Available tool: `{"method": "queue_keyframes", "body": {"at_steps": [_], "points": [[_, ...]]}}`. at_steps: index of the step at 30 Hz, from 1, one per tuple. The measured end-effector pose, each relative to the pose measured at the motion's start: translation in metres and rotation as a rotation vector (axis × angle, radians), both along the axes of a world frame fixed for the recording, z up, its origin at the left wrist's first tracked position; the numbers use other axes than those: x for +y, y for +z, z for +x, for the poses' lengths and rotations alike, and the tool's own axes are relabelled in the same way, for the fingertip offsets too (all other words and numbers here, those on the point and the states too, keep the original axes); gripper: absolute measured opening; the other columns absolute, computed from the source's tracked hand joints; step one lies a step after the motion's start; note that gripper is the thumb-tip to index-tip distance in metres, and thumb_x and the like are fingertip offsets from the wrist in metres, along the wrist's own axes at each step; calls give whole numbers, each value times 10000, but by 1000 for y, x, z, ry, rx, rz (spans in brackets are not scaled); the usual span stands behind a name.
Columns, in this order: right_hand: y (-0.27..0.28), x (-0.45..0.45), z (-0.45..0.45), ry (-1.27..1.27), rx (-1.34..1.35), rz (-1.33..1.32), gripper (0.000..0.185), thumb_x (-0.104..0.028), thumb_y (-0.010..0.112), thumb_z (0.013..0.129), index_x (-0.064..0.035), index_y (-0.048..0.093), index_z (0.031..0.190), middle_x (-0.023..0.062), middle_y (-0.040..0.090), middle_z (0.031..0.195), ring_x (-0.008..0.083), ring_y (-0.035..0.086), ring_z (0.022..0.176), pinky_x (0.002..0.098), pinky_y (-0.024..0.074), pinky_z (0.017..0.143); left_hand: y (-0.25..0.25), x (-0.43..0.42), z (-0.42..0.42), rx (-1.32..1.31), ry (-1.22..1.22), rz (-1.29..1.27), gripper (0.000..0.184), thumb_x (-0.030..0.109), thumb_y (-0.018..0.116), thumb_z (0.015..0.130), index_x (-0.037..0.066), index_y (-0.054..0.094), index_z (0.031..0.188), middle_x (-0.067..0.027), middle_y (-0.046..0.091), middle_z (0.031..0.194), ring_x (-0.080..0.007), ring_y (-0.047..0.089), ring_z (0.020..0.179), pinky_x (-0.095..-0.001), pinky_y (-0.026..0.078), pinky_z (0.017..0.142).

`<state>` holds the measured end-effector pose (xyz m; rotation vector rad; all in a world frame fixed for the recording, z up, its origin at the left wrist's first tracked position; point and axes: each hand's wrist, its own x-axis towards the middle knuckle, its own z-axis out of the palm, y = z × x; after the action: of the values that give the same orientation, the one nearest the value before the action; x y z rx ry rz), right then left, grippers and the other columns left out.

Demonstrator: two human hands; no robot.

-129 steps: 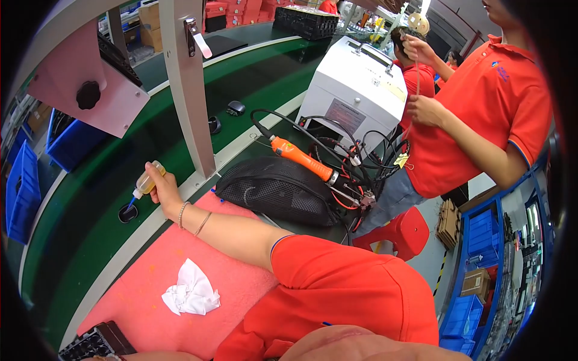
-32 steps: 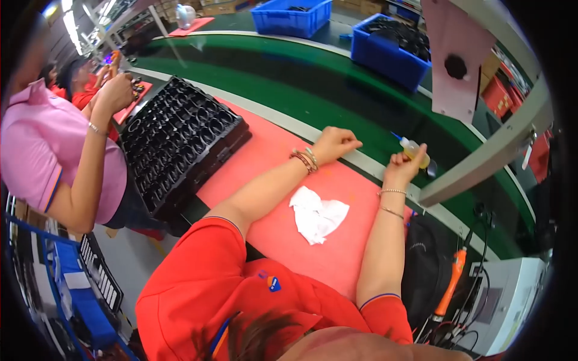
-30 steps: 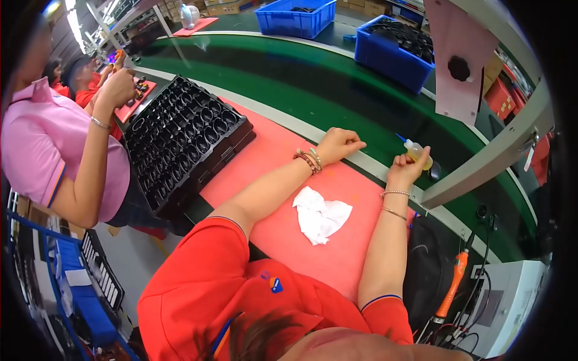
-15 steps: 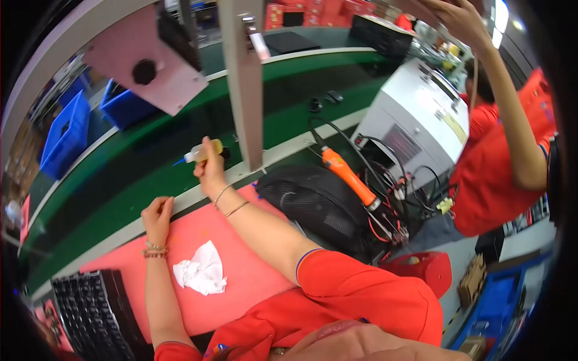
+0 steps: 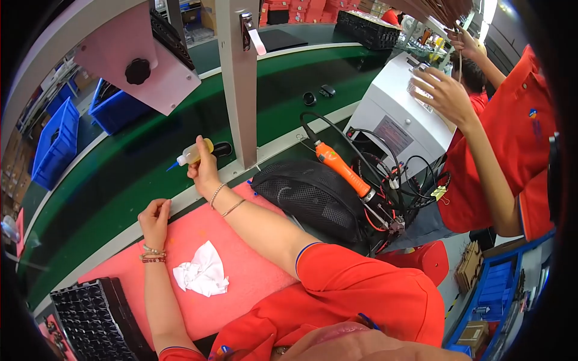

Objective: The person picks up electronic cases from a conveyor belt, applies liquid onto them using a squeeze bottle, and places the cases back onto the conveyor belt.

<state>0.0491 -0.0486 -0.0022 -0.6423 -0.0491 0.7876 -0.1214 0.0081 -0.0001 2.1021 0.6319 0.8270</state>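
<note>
My right hand (image 5: 205, 166) is closed around a small glue bottle (image 5: 192, 154) with yellowish liquid and a thin blue nozzle. The bottle is tilted over the green conveyor belt (image 5: 144, 157), its nozzle pointing down to the left. A small dark rounded part (image 5: 223, 148) lies on the belt just beyond this hand. My left hand (image 5: 155, 220) rests by the belt's near rail with fingers curled; whatever it may hold is hidden. Between my forearms a crumpled white cloth (image 5: 201, 271) lies on the pink foam mat (image 5: 247, 259).
A black segmented tray (image 5: 90, 313) stands at left. Right of the metal post (image 5: 239, 90) are a black mesh bag (image 5: 307, 195), an orange electric screwdriver (image 5: 342, 168) and a white machine (image 5: 391, 108). Blue bins (image 5: 57, 144) sit beyond the belt. A co-worker (image 5: 487, 156) stands at right.
The view has shifted slightly. My hands keep almost the same pose, with the bottle still in the right. The co-worker's raised arm has come down toward the white machine.
</note>
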Motion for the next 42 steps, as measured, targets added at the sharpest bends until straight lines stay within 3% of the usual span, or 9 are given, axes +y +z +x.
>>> {"method": "queue_keyframes", "body": {"at_steps": [7, 9, 17, 24, 27, 32, 33, 39, 42], "points": [[-2, 2, 0, -9, -31, 11, 455, -542, 603, 752, -109, 481, 687, -26, 394, 531, 53, 327, 388, 205, 229, 360, -3, 2, 0, -34, 8, -12, 111, 91, 598, 820, -18, 618, 823, 9, 553, 614, -42, 455, 508, -187, 359, 452], [-3, 2, 0, 9, -4, 4, 454, -540, 605, 752, -107, 482, 692, -25, 399, 534, 52, 325, 388, 204, 230, 363, 1, -1, 1, -55, 36, -20, 101, 77, 631, 778, -19, 626, 805, -26, 573, 605, -56, 502, 519, -199, 410, 490], [-4, 2, 5, 19, -13, -2, 435, -530, 586, 774, -118, 479, 683, -27, 399, 530, 57, 314, 378, 200, 213, 363, -1, 4, 2, -51, 28, 113, 106, 89, 614, 802, 0, 622, 860, 5, 550, 650, -47, 464, 531, -187, 363, 468], [0, 0, 4, 89, -68, 41, 377, -525, 556, 797, -173, 462, 699, -53, 437, 574, 32, 342, 423, 171, 219, 348, -2, 9, -1, -86, 118, 190, 145, 140, 634, 778, 41, 638, 884, -57, 602, 776, -124, 558, 642, -236, 433, 573], [-4, 4, 7, 118, -18, 68, 364, -513, 557, 797, -170, 480, 701, -54, 444, 568, 33, 335, 407, 159, 226, 355, -14, 18, -1, -214, 183, 16, 176, 162, 638, 788, 30, 643, 904, -35, 642, 789, -77, 551, 638, -228, 439, 566], [6, 5, 0, 40, -1, -37, 483, -591, 538, 767, -124, 471, 658, -30, 335, 474, 87, 293, 382, 211, 197, 378, -7, 20, -5, -149, 273, -74, 174, 168, 643, 768, 22, 658, 862, -36, 634, 690, -57, 530, 552, -214, 425, 490], [2, 3, 2, 110, -9, 12, 472, -606, 533, 766, -140, 455, 756, -21, 411, 570, 71, 302, 385, 195, 205, 368, -14, 24, -3, -202, 273, -11, 167, 162, 639, 766, 24, 657, 859, -44, 636, 688, -62, 545, 564, -213, 436, 504], [1, 4, 4, 81, -19, 15, 534, -659, 453, 778, -132, 404, 850, 4, 356, 523, 99, 289, 351, 223, 205, 368, 5, 10, -8, -308, 290, -216, 182, 176, 587, 814, 2, 640, 818, -31, 609, 612, -62, 531, 512, -207, 422, 454], [-3, 12, 4, 115, -5, 20, 552, -666, 448, 775, -118, 433, 843, 6, 397, 537, 94, 292, 358, 218, 205, 369, 41, -24, 1, -469, 26, -376, 206, 170, 556, 844, -15, 628, 789, -21, 587, 597, -59, 535, 520, -189, 434, 475]]}}
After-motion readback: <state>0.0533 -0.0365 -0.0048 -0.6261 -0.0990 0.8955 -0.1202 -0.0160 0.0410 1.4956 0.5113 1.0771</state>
